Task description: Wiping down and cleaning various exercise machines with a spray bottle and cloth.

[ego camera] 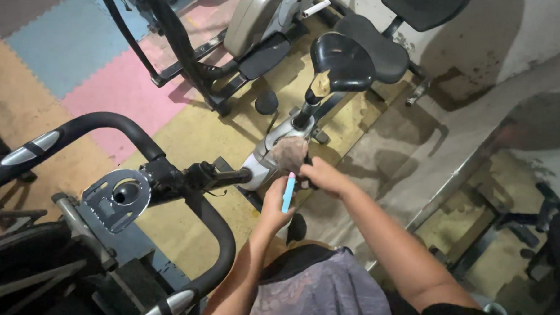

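The person is leaning over an exercise bike [274, 158]. Their right hand [321, 175] is pressing a bunched brownish rag [289, 152] against the frame just ahead of it, fingers clenched on the cloth. The left hand [275, 204], just beside and nearer the body, is gripping a slim light-blue tool [287, 192] upright, kept ready.

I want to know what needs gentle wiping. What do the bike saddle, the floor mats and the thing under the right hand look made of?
Saddle: black, smooth, slight sheen, likely vinyl or moulded plastic. Floor mats: matte interlocking tiles, probably foam. Under the right hand: a brownish cloth, soft and crumpled.
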